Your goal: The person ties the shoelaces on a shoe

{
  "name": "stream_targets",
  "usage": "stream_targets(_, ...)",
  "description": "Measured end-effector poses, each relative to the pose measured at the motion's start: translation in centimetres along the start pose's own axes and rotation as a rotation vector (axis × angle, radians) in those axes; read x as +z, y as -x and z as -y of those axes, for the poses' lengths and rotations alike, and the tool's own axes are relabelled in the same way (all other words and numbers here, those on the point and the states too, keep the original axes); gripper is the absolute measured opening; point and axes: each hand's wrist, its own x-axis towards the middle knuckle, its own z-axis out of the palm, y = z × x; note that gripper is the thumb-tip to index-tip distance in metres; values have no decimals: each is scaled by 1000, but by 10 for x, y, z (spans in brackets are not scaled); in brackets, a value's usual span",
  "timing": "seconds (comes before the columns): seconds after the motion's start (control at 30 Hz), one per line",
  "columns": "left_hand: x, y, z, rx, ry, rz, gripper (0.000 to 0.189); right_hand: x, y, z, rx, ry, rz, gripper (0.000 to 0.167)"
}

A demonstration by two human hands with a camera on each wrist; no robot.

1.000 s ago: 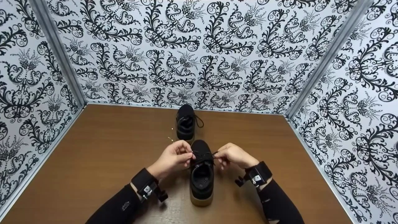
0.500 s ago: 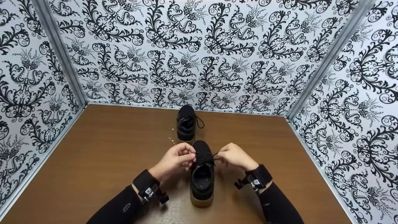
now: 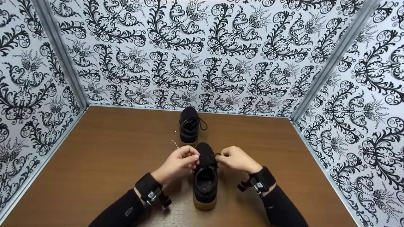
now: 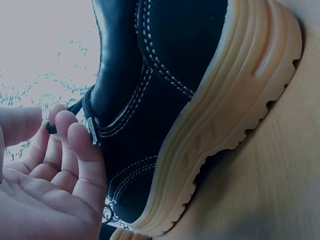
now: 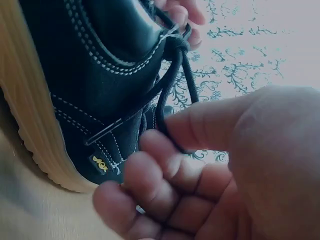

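Observation:
A black shoe [image 3: 204,197] with a tan gum sole stands upright on the table, its toe pointing away from me. At its lacing, my left hand [image 3: 179,161] pinches a black shoelace between thumb and fingertips; a dark bit of it shows there in the left wrist view. On the other side my right hand [image 3: 237,159] pinches a loop of the lace. The right wrist view shows a knot [image 5: 177,44] over the tongue, the loop running down to my right thumb [image 5: 200,127], and a loose lace tip [image 5: 102,131] lying along the shoe's side.
A second black shoe [image 3: 188,126] stands farther back on the brown table [image 3: 120,142], one lace loop spreading to its right. Black-and-white patterned walls [image 3: 189,63] close off the back and both sides. Small bright specks [image 3: 174,142] show on the table left of the shoes.
My left hand has shifted slightly right and down at the lacing. My right hand stays almost in place, and the lace beside its fingertips now curves more. Both shoes stay put.

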Motion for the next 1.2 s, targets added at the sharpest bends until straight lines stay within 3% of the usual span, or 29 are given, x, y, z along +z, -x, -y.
stream_targets(0.27, -2, 0, 1, 53, -34, 12, 28, -5, 1, -4, 43, -68, 34, 37)
stream_targets(0.6, -11, 0, 0, 2, 34, 13, 27, -3, 1, -8, 107, -181, 51, 27)
stream_targets(0.8, -17, -2, 3, -37, 103, 21, 12, -5, 3, -8, 140, -207, 67, 26)
stream_targets(1.03, -22, -2, 3, -20, 170, 71, 14, -8, 4, -9, 145, -218, 89, 33)
stream_targets(1.2, -24, -2, 4, -26, 213, 70, 16, -9, 5, -10, 161, -212, 96, 30)
